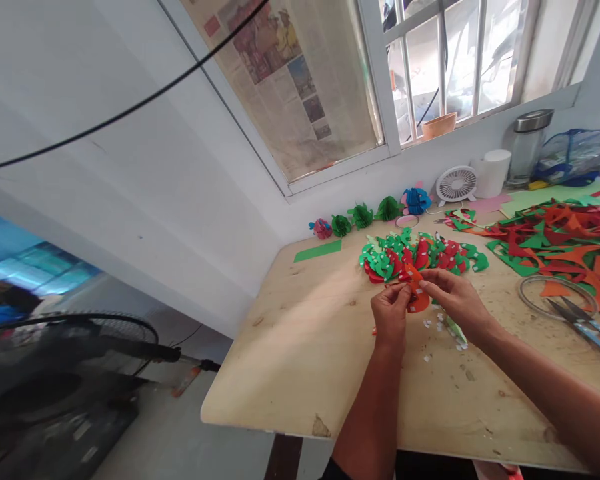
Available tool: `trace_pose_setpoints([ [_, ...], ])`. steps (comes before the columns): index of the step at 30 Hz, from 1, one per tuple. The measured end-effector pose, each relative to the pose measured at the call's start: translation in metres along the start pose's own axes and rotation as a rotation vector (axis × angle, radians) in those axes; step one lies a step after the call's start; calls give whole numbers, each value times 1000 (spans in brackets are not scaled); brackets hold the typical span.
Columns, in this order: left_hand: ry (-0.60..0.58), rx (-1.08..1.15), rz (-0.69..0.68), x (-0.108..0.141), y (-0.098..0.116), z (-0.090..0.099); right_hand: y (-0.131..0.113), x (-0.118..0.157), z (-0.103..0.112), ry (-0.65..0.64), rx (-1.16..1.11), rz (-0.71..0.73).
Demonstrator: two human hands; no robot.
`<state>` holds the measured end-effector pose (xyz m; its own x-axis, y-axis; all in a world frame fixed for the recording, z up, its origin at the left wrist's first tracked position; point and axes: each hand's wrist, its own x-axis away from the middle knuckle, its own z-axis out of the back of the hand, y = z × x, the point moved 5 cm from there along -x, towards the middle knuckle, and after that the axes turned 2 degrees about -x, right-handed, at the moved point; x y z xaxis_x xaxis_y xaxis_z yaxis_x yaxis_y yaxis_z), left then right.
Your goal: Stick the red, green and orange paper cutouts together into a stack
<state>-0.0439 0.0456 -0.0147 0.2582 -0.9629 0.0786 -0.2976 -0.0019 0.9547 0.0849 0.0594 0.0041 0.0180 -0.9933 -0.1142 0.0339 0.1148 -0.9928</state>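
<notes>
Between my two hands is an orange paper cutout [420, 302] with small white squares on it. My left hand [391, 308] pinches its left side, fingers closed. From the right, my right hand [447, 292] has its thumb and fingers closed on the upper part of the same cutout. Just behind them lies a pile of green and red paper cutouts [395, 259], many bearing white squares. Small white paper bits [427, 325] are scattered on the wooden table [300, 353] below my hands, beside a pale green strip [455, 329].
Scissors [580, 323] and a clear tape roll [530, 293] lie at right by heaped paper scraps [575, 233]. Along the wall stand green paper balls [363, 215], a small white fan [457, 184] and a glass bottle [526, 150]. A green paper strip [317, 251] lies at back left.
</notes>
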Motion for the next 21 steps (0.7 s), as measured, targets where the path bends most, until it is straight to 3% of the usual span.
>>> trace_pose_setpoints([
  [14, -37, -60, -4, 1, -2, -2, 11, -2, -1, -15, -139, -47],
  [21, -37, -1, 11, 0, -3, -2, 13, -2, -2, -20, -104, -30],
])
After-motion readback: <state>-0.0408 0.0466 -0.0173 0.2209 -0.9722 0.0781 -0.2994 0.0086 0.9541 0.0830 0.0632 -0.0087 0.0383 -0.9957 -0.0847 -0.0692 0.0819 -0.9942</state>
